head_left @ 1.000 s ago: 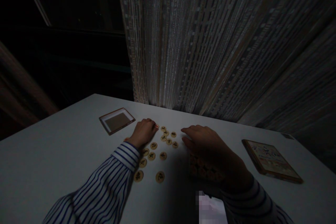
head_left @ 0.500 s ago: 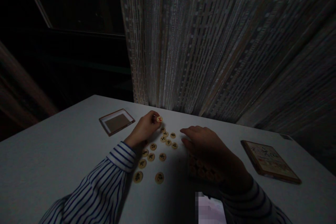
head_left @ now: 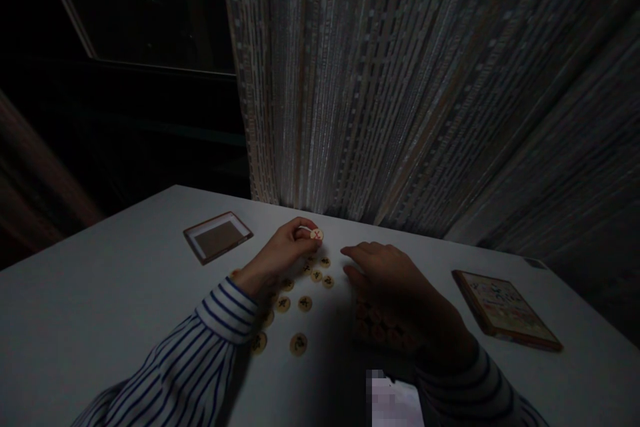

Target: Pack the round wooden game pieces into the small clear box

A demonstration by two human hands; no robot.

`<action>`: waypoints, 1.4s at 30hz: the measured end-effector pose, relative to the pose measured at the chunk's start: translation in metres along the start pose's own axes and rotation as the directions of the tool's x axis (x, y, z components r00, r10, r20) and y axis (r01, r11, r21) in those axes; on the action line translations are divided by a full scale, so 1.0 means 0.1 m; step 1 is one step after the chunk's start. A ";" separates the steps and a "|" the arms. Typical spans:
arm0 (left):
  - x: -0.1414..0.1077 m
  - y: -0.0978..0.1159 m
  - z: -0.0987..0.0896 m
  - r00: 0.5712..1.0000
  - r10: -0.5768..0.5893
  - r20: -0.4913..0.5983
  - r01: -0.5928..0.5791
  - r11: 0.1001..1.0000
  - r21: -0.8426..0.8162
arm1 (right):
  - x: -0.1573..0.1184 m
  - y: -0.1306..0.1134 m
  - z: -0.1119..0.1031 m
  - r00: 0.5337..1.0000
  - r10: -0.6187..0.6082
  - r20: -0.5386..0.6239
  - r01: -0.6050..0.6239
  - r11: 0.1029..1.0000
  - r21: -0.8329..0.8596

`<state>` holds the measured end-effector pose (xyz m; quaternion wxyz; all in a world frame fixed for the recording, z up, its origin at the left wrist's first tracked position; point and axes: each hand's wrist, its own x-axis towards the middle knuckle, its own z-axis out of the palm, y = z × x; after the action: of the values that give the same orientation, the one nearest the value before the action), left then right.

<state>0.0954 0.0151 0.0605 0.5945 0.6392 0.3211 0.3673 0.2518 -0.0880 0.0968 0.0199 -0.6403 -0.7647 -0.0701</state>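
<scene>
My left hand pinches a round Chinese chess piece with a red character between thumb and fingers, lifted above the far part of the white table. Below and nearer to me lie several loose chess pieces with dark characters, some of them hidden by my left hand and sleeve. My right hand hovers to their right, thumb and fingers apart, holding nothing. Under its palm and wrist, in shadow, is a dark box packed with chess pieces; my right arm covers much of it.
On the left side of the white table lies a shallow framed tray. A flat case with a printed picture lies at the right. A lit phone screen shows at the near edge. Patterned curtains hang behind the table.
My left hand has moved right with the red-marked piece, toward my right hand, and now covers some loose pieces. My right hand stays about where it was. The view has shifted slightly.
</scene>
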 end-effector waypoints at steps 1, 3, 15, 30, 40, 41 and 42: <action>-0.01 0.02 0.01 1.000 -0.001 0.006 0.001 1.000 0.001 | -0.01 0.01 -0.01 1.000 0.002 -0.006 -0.002 1.000 0.000; -0.04 0.04 0.04 1.000 0.004 0.021 -0.004 1.000 0.001 | -0.02 0.03 -0.02 1.000 0.009 -0.016 -0.009 1.000 0.002; -0.07 0.08 0.09 0.998 0.022 0.061 -0.018 0.998 -0.058 | -0.07 0.11 -0.06 0.998 0.022 -0.050 -0.020 0.999 0.033; -0.11 0.10 0.13 0.990 0.035 0.135 -0.030 0.999 -0.039 | -0.10 0.09 -0.08 0.997 0.010 -0.076 -0.007 0.999 0.039; -0.15 0.12 0.21 0.988 0.013 0.153 -0.001 0.997 -0.076 | -0.13 0.09 -0.10 0.994 0.000 -0.105 0.005 0.999 0.047; -0.15 0.12 0.22 0.988 0.016 0.156 -0.004 0.997 -0.079 | -0.13 0.09 -0.10 0.994 -0.002 -0.109 0.007 0.999 0.048; -0.16 0.13 0.22 0.987 0.018 0.158 -0.006 0.997 -0.079 | -0.14 0.09 -0.10 0.993 -0.002 -0.114 0.008 0.999 0.049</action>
<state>0.1058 -0.0109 0.0712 0.6405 0.6445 0.2545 0.3311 0.2622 -0.1011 0.1061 0.0792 -0.6326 -0.7654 -0.0875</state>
